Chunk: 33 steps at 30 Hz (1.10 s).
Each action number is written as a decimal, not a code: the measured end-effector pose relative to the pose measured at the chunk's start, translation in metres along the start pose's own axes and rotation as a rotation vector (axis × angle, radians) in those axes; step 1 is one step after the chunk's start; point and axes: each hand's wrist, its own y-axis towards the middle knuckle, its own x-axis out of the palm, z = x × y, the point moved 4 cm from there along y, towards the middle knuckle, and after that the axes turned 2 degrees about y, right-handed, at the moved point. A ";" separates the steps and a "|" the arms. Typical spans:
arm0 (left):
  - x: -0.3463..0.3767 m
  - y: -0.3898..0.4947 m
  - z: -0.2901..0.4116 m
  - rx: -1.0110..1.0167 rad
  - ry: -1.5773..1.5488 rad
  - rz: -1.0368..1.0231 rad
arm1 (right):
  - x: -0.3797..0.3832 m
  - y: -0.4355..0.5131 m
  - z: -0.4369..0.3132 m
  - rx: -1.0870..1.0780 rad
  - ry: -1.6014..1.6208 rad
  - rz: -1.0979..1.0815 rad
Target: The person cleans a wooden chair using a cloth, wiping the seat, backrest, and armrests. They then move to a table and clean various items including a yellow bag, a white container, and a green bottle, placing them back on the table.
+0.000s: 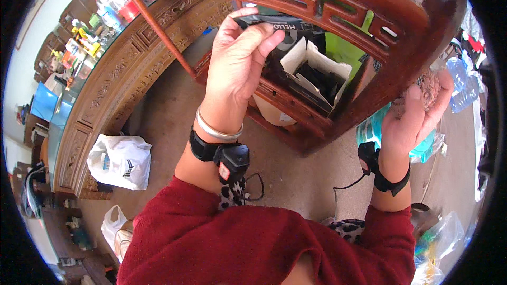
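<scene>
My left hand [247, 47] is raised at the near side of a reddish carved wooden stand [328, 0], its thumb and fingertips close together; whether something thin is between them I cannot tell. Behind the fingers is a black printed package [293, 25] with white lettering. Below it, inside the frame, an opened white cardboard box [342, 69] holds dark things. At the right, my right hand [416, 114] has its fingers around a brownish-pink fuzzy bundle [429, 87], beside the frame's corner post. A turquoise plastic bag [366, 128] lies behind that hand.
A carved wooden cabinet [107, 75] with a glass top carries bottles and a blue container [43, 101] at the left. White plastic bags [119, 162] stand on the floor. At the right are clear plastic bottles [461, 83]. Clear plastic bags [443, 237] lie lower right.
</scene>
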 end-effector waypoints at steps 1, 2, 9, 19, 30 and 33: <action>0.002 0.000 0.001 0.007 -0.036 -0.068 | -0.001 0.000 0.001 0.004 -0.015 0.008; 0.001 0.000 0.002 0.006 -0.040 -0.069 | -0.002 0.000 0.001 0.009 -0.031 0.014; 0.008 -0.001 -0.002 0.089 0.064 -0.044 | -0.003 -0.002 0.003 -0.020 -0.029 0.017; 0.007 0.001 0.001 0.127 0.065 -0.066 | -0.001 -0.001 0.002 0.003 0.012 0.005; 0.003 0.003 0.006 0.247 0.207 -0.169 | 0.006 0.006 -0.004 -0.035 -0.042 -0.021; 0.012 -0.001 0.009 0.338 0.395 -0.186 | 0.008 0.007 -0.004 -0.054 -0.028 -0.034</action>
